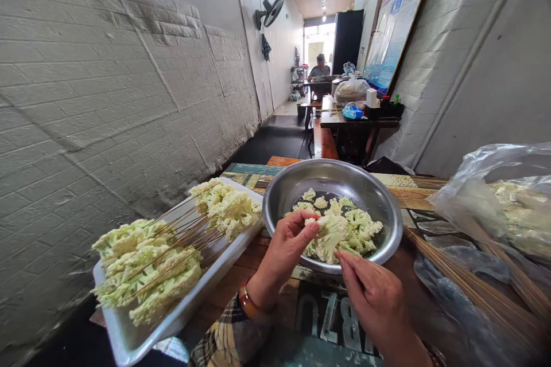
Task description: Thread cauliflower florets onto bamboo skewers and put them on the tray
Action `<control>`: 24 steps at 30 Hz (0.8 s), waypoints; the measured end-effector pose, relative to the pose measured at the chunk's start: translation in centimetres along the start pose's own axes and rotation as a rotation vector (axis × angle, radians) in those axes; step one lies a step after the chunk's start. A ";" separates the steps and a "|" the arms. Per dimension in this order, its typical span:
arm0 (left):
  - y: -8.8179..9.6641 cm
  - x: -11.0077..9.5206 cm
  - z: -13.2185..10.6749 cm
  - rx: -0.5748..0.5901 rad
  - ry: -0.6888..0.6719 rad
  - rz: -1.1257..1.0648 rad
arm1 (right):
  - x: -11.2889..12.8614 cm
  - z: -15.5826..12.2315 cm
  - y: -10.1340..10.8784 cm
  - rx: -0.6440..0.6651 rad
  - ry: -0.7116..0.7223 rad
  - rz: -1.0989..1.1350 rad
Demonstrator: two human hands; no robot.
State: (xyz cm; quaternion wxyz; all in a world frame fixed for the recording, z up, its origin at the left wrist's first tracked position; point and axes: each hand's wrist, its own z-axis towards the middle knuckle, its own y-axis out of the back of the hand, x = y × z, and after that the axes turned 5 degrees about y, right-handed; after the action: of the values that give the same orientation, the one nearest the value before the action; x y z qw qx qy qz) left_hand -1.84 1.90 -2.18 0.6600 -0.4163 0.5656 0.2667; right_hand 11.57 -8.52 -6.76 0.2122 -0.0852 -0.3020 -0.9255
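Over the near side of a steel bowl (391, 198), both hands hold one cauliflower floret (330, 234). My left hand (290, 246) pinches its upper left edge between thumb and fingers. At the floret's lower end, my right hand (373, 289) has its fingertips closed on the stem; whether a skewer is in them too I cannot tell. Loose cauliflower pieces (360, 226) lie in the bowl. To the left, a white tray (161, 335) carries skewered cauliflower (150, 275) in rows, the thin sticks running between the clusters.
Bundled bamboo skewers (469, 278) lie at the right of the patterned table (236, 266), beside a clear plastic bag (512, 206) of cauliflower. A brick-patterned wall (107, 97) runs along the left. Farther back are a second table (359, 122), a bench (323, 140) and a seated person (319, 70).
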 end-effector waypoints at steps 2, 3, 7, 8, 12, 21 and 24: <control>0.0 0.2 0.0 0.001 0.005 0.014 | 0.1 0.1 -0.1 -0.003 -0.008 0.011; 0.1 0.3 0.1 -0.001 0.006 0.023 | 0.1 0.2 -0.1 -0.009 -0.007 0.013; 0.1 0.3 0.4 0.003 0.021 0.037 | 0.1 0.4 0.1 0.005 -0.002 0.054; 0.0 0.2 0.5 0.022 0.022 0.027 | 0.0 0.4 0.3 0.013 -0.013 0.058; 0.3 -0.7 1.6 0.049 -0.057 0.042 | -1.3 0.5 1.2 -0.022 -0.147 -0.024; 2.1 0.5 6.2 0.040 -0.198 1.070 | -3.9 0.6 1.9 -0.156 -0.412 0.025; 1.0 0.8 7.1 0.120 -0.224 1.236 | -3.5 0.8 2.2 -0.131 -0.445 0.051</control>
State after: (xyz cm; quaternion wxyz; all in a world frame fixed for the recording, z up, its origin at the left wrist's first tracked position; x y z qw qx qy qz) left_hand 1.16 8.35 -3.08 0.4613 0.0556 0.6432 0.6086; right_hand 15.73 -8.43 -5.98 0.1576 -0.3083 -0.2784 -0.8959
